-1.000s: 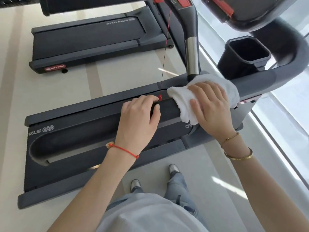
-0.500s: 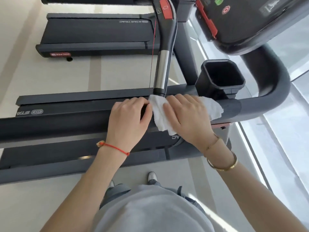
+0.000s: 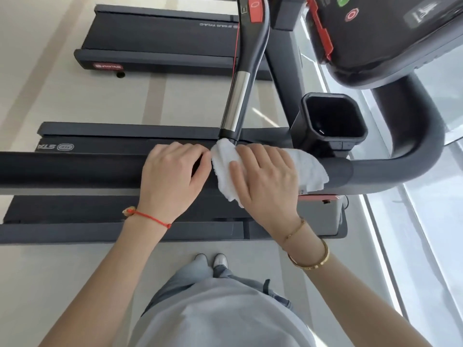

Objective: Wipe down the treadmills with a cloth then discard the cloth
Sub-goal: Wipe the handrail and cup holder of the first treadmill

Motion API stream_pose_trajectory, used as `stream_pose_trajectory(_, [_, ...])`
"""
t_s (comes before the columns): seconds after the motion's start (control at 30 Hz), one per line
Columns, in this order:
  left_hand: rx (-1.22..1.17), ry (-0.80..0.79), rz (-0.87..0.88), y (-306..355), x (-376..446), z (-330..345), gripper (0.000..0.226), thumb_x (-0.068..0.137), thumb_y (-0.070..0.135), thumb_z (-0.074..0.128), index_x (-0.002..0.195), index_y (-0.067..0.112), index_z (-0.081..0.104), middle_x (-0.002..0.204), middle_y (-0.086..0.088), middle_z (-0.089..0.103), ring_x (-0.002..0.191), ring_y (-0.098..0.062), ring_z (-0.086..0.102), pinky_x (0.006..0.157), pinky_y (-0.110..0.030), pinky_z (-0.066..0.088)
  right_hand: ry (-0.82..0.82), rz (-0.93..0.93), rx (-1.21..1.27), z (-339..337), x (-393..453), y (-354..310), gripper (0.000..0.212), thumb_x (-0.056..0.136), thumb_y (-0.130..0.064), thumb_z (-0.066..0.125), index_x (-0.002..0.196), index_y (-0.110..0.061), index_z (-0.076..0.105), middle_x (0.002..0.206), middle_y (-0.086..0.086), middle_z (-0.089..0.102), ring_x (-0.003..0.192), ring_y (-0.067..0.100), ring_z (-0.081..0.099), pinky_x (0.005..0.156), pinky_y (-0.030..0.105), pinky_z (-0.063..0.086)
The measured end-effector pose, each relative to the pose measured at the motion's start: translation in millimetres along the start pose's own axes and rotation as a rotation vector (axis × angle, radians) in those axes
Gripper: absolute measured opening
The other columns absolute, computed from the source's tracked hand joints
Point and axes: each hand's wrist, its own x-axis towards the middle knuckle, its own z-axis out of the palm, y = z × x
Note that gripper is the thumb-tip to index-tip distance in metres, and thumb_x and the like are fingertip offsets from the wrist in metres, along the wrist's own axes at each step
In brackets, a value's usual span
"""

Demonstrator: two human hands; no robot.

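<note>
Room: pale gym floor (image 3: 105, 266) with a window strip down the right of the frame; you stand beside the near treadmill (image 3: 120, 231), a second treadmill (image 3: 160, 38) at upper left.
Rail: the black side handrail (image 3: 75, 169) runs left to right across the middle of the frame, bending up at the right toward the console (image 3: 390, 33).
Cloth: the white cloth (image 3: 310, 169) drapes over the rail at centre-right, just below where the upright grip (image 3: 238, 101) meets it and left of the cup holder (image 3: 333, 118).
Right hand: your right hand (image 3: 265, 176) lies on the cloth, fingers curled over it and the rail, pressing it down.
Left hand: your left hand (image 3: 172, 171) grips the bare rail just left of the cloth, nearly touching its edge.
Axis: the rail's long axis lies sideways, so wiping likely means sliding the cloth along it.
Nearer: your right hand already has the cloth; your left blocks a leftward stroke unless it moves.
</note>
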Motion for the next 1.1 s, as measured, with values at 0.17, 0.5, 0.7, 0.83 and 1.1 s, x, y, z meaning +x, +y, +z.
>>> stream_pose_trajectory(0.17, [-0.04, 0.016, 0.001, -1, 0, -1, 0.03, 0.101, 0.026, 0.044, 0.086, 0.019, 0.07, 0.074, 0.007, 0.068, 0.068, -0.019, 0.058, 0.078, -0.035, 0.043, -0.001, -0.095, -0.045, -11, -20, 35, 0.038, 0.102, -0.036, 0.044, 0.117, -0.008, 0.063, 0.112, 0.008, 0.064, 0.105, 0.028, 0.058, 0.097, 0.038, 0.042])
stream_pose_trajectory(0.5, [-0.032, 0.008, 0.021, 1, -1, -2, 0.031, 0.101, 0.025, 0.044, 0.084, 0.017, 0.068, 0.071, 0.006, 0.065, 0.066, -0.019, 0.055, 0.076, -0.035, 0.043, -0.099, 0.064, -0.01, -9, -6, -9, 0.033, 0.101, -0.03, 0.035, 0.112, -0.015, 0.062, 0.102, 0.0, 0.061, 0.095, 0.023, 0.053, 0.091, 0.036, 0.038])
stream_pose_trajectory(0.7, [-0.049, 0.004, 0.017, -2, -1, -3, 0.028, 0.1, 0.024, 0.045, 0.087, 0.019, 0.07, 0.073, 0.007, 0.067, 0.069, -0.018, 0.059, 0.079, -0.033, 0.042, -0.095, 0.006, -0.04, -27, -20, 47, 0.039, 0.102, -0.039, 0.04, 0.121, -0.012, 0.062, 0.115, 0.004, 0.063, 0.108, 0.027, 0.056, 0.098, 0.037, 0.037])
stream_pose_trajectory(0.83, [-0.052, -0.003, 0.016, 0, -1, -4, 0.027, 0.1, 0.023, 0.046, 0.087, 0.021, 0.07, 0.074, 0.008, 0.067, 0.07, -0.018, 0.059, 0.08, -0.032, 0.041, -0.056, 0.17, -0.098, -36, -22, 67, 0.036, 0.102, -0.035, 0.033, 0.109, -0.018, 0.064, 0.101, -0.001, 0.064, 0.099, 0.024, 0.055, 0.093, 0.038, 0.037])
stream_pose_trajectory(1.1, [-0.037, -0.022, 0.02, 0, -2, -5, 0.029, 0.101, 0.026, 0.044, 0.091, 0.019, 0.071, 0.079, 0.007, 0.07, 0.073, -0.019, 0.061, 0.079, -0.035, 0.043, -0.151, -0.009, -0.044, -17, -14, 10, 0.039, 0.104, -0.038, 0.033, 0.126, -0.018, 0.058, 0.118, 0.0, 0.06, 0.109, 0.025, 0.054, 0.102, 0.041, 0.036])
